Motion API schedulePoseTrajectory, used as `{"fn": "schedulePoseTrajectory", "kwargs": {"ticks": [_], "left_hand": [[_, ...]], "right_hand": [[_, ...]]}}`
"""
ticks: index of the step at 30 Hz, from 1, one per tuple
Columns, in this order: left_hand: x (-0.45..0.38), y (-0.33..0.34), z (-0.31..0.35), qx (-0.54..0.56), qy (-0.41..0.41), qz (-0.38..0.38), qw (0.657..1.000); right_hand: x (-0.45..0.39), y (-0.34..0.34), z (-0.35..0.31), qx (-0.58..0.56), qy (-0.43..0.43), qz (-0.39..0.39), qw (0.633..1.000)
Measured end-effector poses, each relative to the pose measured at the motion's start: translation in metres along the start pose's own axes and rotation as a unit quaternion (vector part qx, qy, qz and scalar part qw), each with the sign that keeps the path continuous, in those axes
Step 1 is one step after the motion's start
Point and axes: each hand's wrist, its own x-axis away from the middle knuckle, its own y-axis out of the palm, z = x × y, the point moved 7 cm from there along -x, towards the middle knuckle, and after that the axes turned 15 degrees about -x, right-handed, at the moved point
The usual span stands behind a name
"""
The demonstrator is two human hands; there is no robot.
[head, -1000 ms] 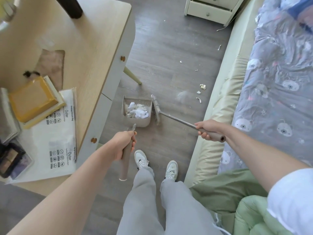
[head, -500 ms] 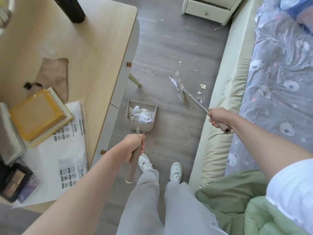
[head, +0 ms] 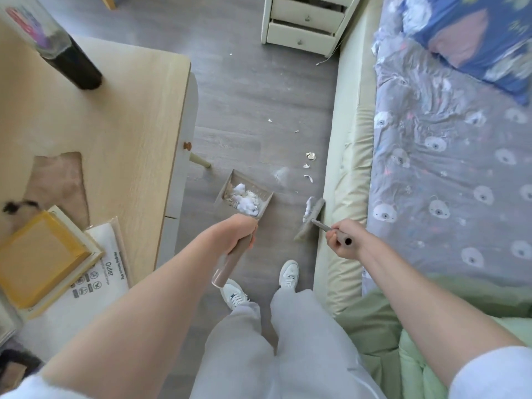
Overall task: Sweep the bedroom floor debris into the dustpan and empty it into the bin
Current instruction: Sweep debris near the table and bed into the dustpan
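My left hand (head: 240, 233) grips the long brown handle of a grey-brown dustpan (head: 264, 203) that sits on the wood floor, holding white paper scraps (head: 244, 198). My right hand (head: 342, 237) grips the handle of a small broom (head: 311, 218), whose head lies on the floor beside the bed base, to the right of the dustpan, with a white scrap at its bristles. Loose debris (head: 309, 162) lies on the floor beyond the broom, with smaller bits (head: 270, 120) farther off. No bin is in view.
A wooden desk (head: 121, 116) with books, a packet and a dark bottle (head: 72, 64) stands on the left. A bed (head: 449, 156) with a bear-print sheet runs along the right. A cream drawer unit (head: 302, 24) stands at the far end. My white shoes (head: 289, 273) are behind the dustpan.
The broom head has come back from the far scraps toward me and now lies beside the bed, near the dustpan. The dustpan has turned slightly. The view has shifted forward.
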Motion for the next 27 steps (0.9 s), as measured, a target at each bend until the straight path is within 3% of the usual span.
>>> {"fn": "schedulePoseTrajectory", "kwargs": {"ticks": [5, 12, 18, 23, 27], "left_hand": [[-0.017, -0.015, 0.025, -0.038, -0.008, -0.002, 0.999], [-0.045, -0.044, 0.066, -0.120, -0.038, -0.011, 0.992], [-0.054, -0.068, 0.122, -0.156, -0.056, -0.022, 0.986], [-0.064, -0.073, 0.157, -0.157, -0.062, -0.028, 0.985], [-0.075, -0.064, 0.181, -0.175, -0.043, -0.035, 0.983]], "right_hand": [[-0.033, 0.065, -0.020, -0.059, -0.019, -0.029, 0.998], [-0.042, 0.140, -0.111, 0.053, -0.028, -0.019, 0.998], [-0.025, 0.112, -0.189, 0.159, -0.054, 0.020, 0.986], [-0.055, 0.111, -0.284, 0.311, -0.160, 0.032, 0.936], [-0.087, 0.143, -0.351, 0.448, -0.212, 0.040, 0.868]]}}
